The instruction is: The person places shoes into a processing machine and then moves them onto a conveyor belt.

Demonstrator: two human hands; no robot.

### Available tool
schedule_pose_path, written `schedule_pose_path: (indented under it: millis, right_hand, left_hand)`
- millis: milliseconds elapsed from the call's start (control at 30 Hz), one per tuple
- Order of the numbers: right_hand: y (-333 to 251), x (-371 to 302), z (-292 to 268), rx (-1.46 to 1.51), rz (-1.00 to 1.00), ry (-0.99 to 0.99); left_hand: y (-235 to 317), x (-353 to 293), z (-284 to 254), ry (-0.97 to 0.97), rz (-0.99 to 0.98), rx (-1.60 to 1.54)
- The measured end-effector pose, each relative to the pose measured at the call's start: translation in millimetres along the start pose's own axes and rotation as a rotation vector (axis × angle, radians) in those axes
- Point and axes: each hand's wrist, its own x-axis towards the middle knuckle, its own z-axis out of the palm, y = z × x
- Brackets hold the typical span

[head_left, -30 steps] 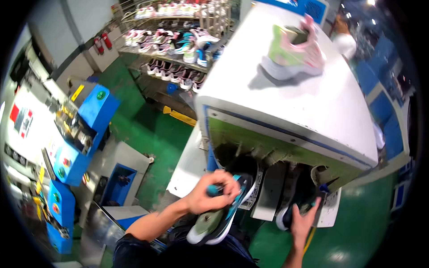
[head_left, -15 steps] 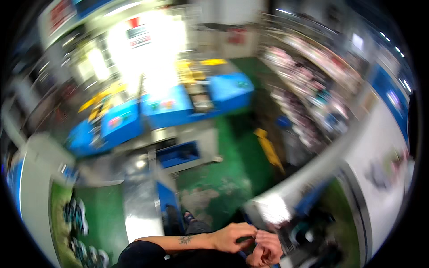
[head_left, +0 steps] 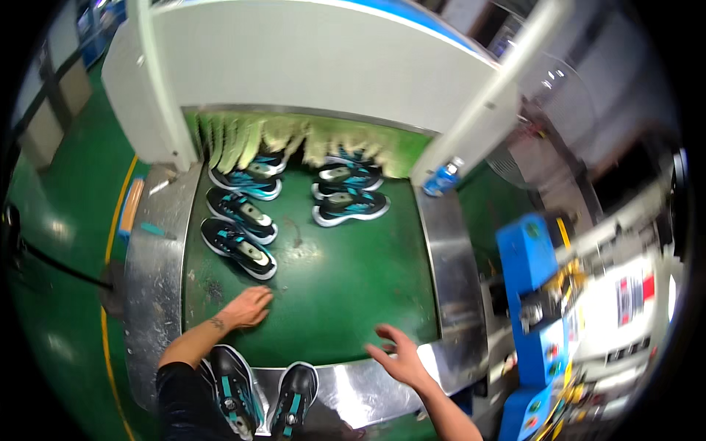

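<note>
My left hand (head_left: 248, 309) hovers over the near left of a green conveyor belt (head_left: 346, 279), empty, its fingers loosely bent. To the right, my right hand (head_left: 396, 356) is open, thumb and fingers spread, holding nothing above the belt's near edge. Closest to my left hand is a black sneaker (head_left: 239, 248) with a white sole and teal trim, last in a left-hand row of several. A second group, with a sneaker (head_left: 351, 207) at its near end, sits farther right. Two black and teal shoes (head_left: 294, 397) stand by the near metal edge, below my left hand.
A pale fringed curtain (head_left: 294, 140) hangs at the white machine's (head_left: 294, 59) opening, partly covering the farthest sneakers. Metal borders (head_left: 460, 272) frame the belt. On the right border stands a blue spray can (head_left: 443, 178). A blue and yellow machine (head_left: 529, 294) is at the right.
My view has swung from the blue machines and aisle to the belt with the sneakers. My hands, close together before, are now apart over the belt.
</note>
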Motion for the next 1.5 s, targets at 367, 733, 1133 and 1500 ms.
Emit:
schedule_pose_path:
  millis: [367, 733, 1133, 1500]
  right_hand:
    - [-90, 289, 233, -0.487, -0.491, -0.234]
    - [53, -56, -10, 0.624, 0.526, -0.062]
    - [70, -216, -106, 0.495, -0.57, 0.422]
    - [255, -562, -139, 1.24, 0.251, 1.505]
  left_hand:
    - [-60, -30, 10, 0.202, 0.002, -0.05]
    - [68, 32, -16, 0.046, -0.652, -0.663]
    - [405, 161, -50, -0.223, -0.293, -1.705]
    - [778, 212, 79, -0.766, 0.079, -1.466]
